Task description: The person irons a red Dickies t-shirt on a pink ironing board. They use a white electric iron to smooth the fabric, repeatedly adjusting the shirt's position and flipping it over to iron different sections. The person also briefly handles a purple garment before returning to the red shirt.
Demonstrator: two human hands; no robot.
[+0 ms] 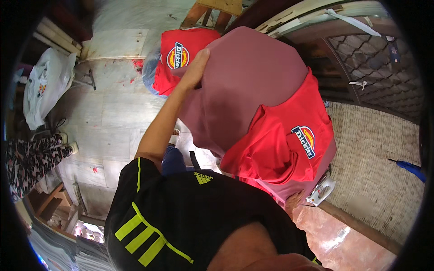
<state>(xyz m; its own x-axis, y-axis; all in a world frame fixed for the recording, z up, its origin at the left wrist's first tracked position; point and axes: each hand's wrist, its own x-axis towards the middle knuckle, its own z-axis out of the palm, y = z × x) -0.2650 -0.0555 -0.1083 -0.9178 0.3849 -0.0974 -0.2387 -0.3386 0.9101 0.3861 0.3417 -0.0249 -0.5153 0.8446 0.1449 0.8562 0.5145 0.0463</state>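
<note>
A broad maroon cloth [246,72] is draped over a raised surface in front of me and hangs in folds on its left side. My left hand [196,70], arm stretched forward, is closed on the cloth's far left edge. At the near right corner my right hand [294,201] is closed at the cloth's lower edge, its fingers partly hidden. Over the right part of the cloth lies a crumpled red T-shirt [280,144] with a printed badge facing up. A white clothes iron [322,192] stands just right of my right hand.
Another red T-shirt [169,52] lies on a pile beyond my left hand. A wooden stool [221,5] stands behind it. On the left are a white plastic bag [45,88] and a person's camouflage trousers [31,162]. A metal lattice gate [370,67] and woven mat [361,149] are right.
</note>
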